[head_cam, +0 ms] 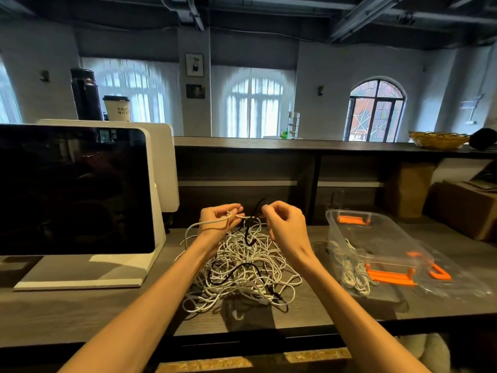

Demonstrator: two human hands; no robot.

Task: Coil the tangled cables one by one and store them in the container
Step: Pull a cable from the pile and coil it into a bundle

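Big tangled pile of white and black cables [242,267] sits right under both hands. Left hand [219,219] pinches a white strand, right hand [282,222] pinches a black one. Clear container [376,238] sits right of the right hand.

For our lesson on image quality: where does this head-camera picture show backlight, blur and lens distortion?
Head view: the bright arched windows backlight the room and leave the dark wooden desk dim; the clear plastic container with orange latches smears at the right edge; ceiling beams and forearms bow outward, a wide-angle effect; the tangled pile of white and black cables stays fairly sharp.
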